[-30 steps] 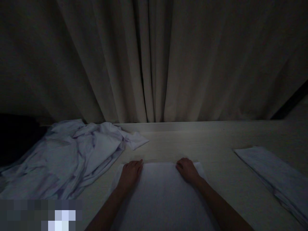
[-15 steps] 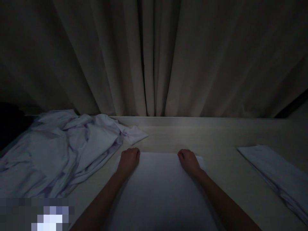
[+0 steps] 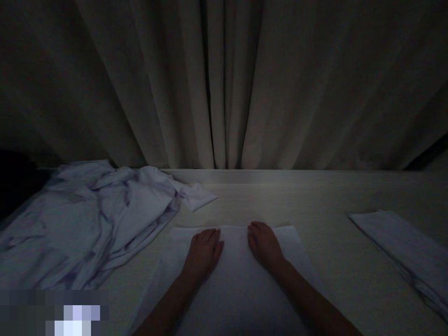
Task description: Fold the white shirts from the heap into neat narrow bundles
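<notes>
A white cloth [image 3: 231,289] lies spread flat in front of me, its far edge running straight across just beyond my fingers. My left hand [image 3: 205,252] rests on it left of the middle, fingers stretched toward the far edge and thumb apart. On the right part of the same cloth lies my right hand [image 3: 264,242], palm down, fingers bent slightly inward and thumb apart from them. Neither hand grips the fabric. The near part of the cloth runs out of view below, between my forearms.
A crumpled heap of white cloth [image 3: 80,224] lies at the left, one corner pointing toward the middle. At the right is a folded white cloth [image 3: 402,247]. Long curtains [image 3: 280,93] hang behind the pale surface [image 3: 325,200]. A dark object [image 3: 17,182] sits at far left.
Both hands have let go of the cloth's far edge and moved inward onto it, closer together. The cloth's far corners now show flat on the surface.
</notes>
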A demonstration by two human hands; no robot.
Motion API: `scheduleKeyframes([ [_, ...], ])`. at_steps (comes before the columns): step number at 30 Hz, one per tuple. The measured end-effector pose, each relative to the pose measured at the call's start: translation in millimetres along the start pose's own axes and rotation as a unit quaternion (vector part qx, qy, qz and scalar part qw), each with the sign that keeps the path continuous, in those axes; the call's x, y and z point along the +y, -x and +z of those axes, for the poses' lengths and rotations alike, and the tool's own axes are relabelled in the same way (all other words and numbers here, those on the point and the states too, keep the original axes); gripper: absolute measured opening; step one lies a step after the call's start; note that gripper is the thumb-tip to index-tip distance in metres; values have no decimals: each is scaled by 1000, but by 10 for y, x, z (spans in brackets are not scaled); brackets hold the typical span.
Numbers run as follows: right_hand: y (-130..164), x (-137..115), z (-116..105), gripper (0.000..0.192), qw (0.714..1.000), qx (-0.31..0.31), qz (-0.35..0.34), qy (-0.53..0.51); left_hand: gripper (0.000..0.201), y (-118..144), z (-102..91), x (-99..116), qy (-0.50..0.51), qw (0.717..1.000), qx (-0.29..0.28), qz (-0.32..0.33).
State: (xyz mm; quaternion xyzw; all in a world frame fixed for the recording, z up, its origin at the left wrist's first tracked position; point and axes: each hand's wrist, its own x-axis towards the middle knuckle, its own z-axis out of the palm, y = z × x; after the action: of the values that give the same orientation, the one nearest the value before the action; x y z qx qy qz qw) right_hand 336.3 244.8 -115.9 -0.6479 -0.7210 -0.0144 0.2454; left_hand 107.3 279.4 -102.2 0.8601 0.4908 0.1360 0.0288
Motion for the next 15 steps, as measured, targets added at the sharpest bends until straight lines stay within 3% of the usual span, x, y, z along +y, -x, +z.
scheduleKeyframes([
  [4,121,-66,135,39,999,-43,-6,5,56,110,210,0,-19,998,-46,-29],
  [8,154,-14,239,44,998,-53,-13,23,65,78,331,-17,-44,997,-53,-35],
  [12,227,-57,65,48,997,-62,-37,26,67,92,127,71,-61,994,-59,-68],
  [15,610,-65,-280,48,999,-22,-22,19,58,509,-182,-31,-61,996,-21,-62],
])
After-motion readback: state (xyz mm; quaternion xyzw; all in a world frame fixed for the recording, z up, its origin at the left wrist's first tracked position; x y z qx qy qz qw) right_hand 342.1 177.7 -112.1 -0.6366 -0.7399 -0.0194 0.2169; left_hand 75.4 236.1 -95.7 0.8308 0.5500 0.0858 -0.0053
